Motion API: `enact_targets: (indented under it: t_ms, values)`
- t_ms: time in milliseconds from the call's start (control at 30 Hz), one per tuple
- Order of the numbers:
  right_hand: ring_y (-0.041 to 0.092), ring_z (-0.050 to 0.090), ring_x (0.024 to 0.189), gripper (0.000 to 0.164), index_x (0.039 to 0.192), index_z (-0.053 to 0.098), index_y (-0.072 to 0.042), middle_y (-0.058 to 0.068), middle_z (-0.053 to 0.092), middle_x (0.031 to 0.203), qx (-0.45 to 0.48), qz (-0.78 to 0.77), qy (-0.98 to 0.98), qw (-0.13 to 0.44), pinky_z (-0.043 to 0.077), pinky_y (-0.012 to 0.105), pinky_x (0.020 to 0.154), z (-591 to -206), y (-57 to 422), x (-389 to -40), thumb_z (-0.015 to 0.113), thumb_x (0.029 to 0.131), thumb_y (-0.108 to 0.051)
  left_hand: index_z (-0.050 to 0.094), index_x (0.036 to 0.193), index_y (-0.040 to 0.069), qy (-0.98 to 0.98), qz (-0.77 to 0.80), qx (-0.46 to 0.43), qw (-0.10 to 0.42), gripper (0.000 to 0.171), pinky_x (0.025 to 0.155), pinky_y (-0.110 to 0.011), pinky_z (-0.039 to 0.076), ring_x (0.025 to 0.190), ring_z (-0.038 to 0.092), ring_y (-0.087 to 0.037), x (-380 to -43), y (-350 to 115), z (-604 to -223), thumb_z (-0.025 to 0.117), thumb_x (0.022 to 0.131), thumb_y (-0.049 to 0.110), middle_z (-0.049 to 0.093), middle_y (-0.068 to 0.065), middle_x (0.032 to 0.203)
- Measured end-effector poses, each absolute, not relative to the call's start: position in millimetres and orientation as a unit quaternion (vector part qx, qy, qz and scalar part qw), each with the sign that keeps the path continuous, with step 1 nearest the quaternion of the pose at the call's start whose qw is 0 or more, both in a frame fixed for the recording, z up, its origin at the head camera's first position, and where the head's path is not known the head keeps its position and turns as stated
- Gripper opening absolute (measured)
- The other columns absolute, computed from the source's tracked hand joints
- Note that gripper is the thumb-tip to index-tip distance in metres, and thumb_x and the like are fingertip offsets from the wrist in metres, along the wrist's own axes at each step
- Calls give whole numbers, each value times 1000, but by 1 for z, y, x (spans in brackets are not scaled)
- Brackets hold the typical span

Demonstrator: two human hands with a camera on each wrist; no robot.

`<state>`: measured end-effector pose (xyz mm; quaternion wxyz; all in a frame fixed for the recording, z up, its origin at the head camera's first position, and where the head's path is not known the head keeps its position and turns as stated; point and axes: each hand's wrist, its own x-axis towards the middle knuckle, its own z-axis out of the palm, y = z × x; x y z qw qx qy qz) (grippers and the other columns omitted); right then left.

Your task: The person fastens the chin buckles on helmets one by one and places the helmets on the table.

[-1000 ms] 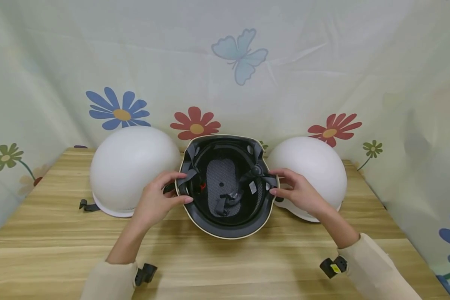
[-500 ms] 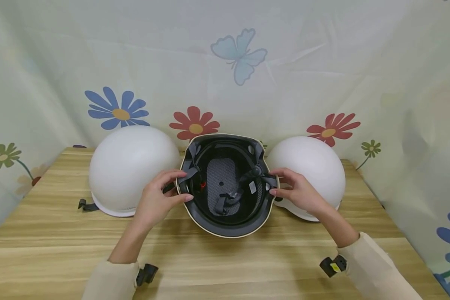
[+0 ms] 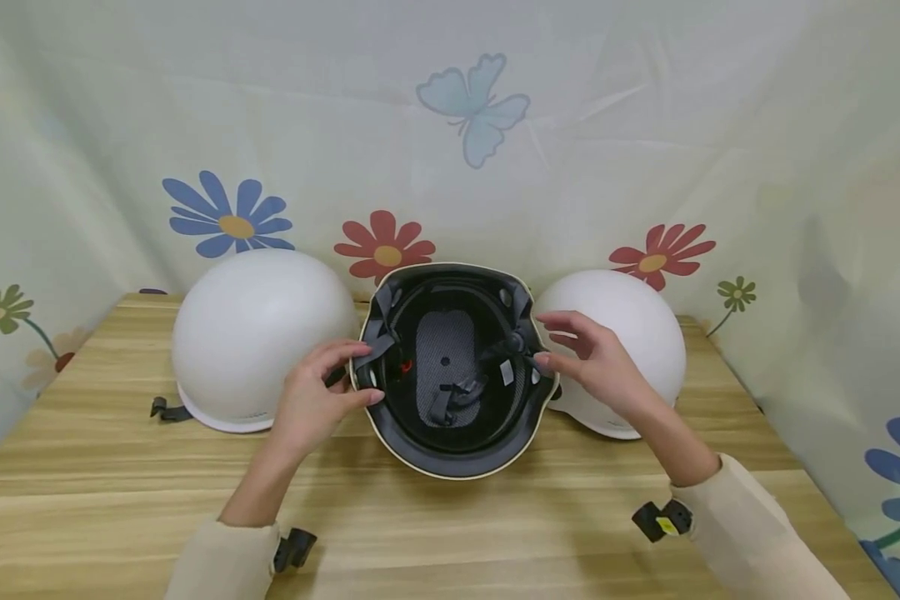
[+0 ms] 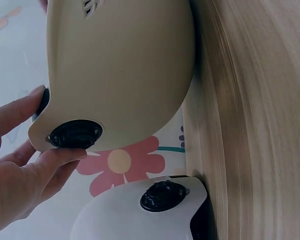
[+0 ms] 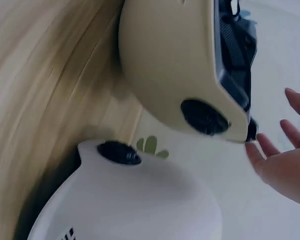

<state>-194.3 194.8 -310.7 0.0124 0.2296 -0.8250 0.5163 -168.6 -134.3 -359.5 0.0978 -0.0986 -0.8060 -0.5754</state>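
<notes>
A cream helmet lies upside down on the table, its black padded lining and dark straps facing up in the head view. At its left edge my left hand pinches the rim, thumb inside and fingers by the strap. The left wrist view shows this hand gripping beside a black round side fitting. My right hand hovers at the right edge with fingers spread, thumb tip by the strap. In the right wrist view its fingertips come right up to the helmet's edge, without closing round it.
A white helmet stands dome-up to the left, a black strap end poking out beside it. Another white helmet sits dome-up to the right. Behind the wooden table hangs a flowered cloth.
My right hand has loosened its pinch on the helmet's right rim, its fingers rising and spreading. The left hand keeps its hold, and the helmet has barely moved.
</notes>
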Motion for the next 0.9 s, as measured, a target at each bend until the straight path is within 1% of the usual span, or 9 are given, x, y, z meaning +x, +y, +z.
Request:
enact_targets:
  t_ms: [133, 200, 267, 367, 433, 533, 667, 800, 900]
  values:
    - [38, 47, 113, 47, 124, 46, 8, 25, 46, 125, 289, 553, -781, 10, 41, 39, 93, -316, 181, -191, 65, 81, 4, 60, 115, -1, -808, -573, -95, 99, 50, 90, -32, 42, 116, 46, -26, -168, -133, -360, 78, 68, -1, 48, -13, 124]
    - [35, 50, 110, 47, 124, 47, 8, 23, 48, 123, 309, 561, -768, -4, 42, 40, 92, -321, 173, -189, 65, 81, 5, 60, 114, -1, -808, -573, -95, 100, 50, 90, -32, 42, 116, 45, -26, -168, -133, -359, 78, 68, -2, 48, -13, 125]
    - [37, 49, 108, 46, 123, 48, 7, 21, 50, 122, 319, 569, -757, -28, 43, 40, 91, -327, 165, -187, 65, 81, 5, 60, 114, -1, -806, -575, -95, 100, 50, 90, -32, 42, 116, 45, -26, -167, -132, -359, 78, 68, -2, 47, -13, 125]
    - [34, 50, 108, 44, 122, 50, 4, 15, 51, 120, 316, 563, -761, -60, 45, 37, 89, -337, 156, -187, 65, 81, 2, 60, 114, -3, -802, -581, -97, 103, 49, 90, -33, 42, 116, 45, -27, -166, -132, -358, 77, 68, -4, 47, -14, 124]
    - [39, 49, 107, 43, 121, 51, 3, 16, 51, 119, 317, 556, -765, -72, 47, 33, 86, -343, 151, -187, 65, 81, 2, 60, 113, -3, -799, -584, -101, 104, 49, 90, -33, 42, 116, 45, -27, -166, -131, -358, 77, 68, -4, 47, -14, 124]
    - [39, 51, 106, 41, 120, 52, 3, 15, 52, 118, 321, 539, -776, -71, 49, 31, 83, -350, 148, -188, 66, 81, 2, 60, 112, -4, -794, -589, -108, 104, 48, 91, -34, 42, 116, 44, -27, -166, -129, -358, 77, 67, -5, 47, -14, 123]
    - [39, 52, 103, 40, 119, 53, 3, 18, 53, 116, 328, 518, -788, -58, 49, 32, 80, -357, 144, -190, 66, 81, 1, 60, 112, -3, -790, -591, -121, 110, 48, 92, -34, 41, 116, 44, -25, -165, -128, -357, 77, 67, -5, 47, -12, 122]
    - [40, 53, 101, 40, 119, 53, 5, 24, 52, 115, 331, 507, -793, -63, 49, 33, 80, -362, 142, -194, 66, 81, 0, 61, 111, -1, -791, -582, -139, 126, 46, 93, -35, 40, 114, 46, -24, -164, -127, -357, 78, 68, -2, 48, -11, 120]
    - [38, 54, 100, 41, 119, 52, 6, 24, 52, 115, 331, 495, -800, -75, 50, 32, 79, -365, 141, -197, 66, 82, -1, 62, 111, 0, -796, -570, -151, 135, 46, 94, -35, 39, 113, 47, -24, -164, -127, -358, 79, 68, 1, 49, -10, 119]
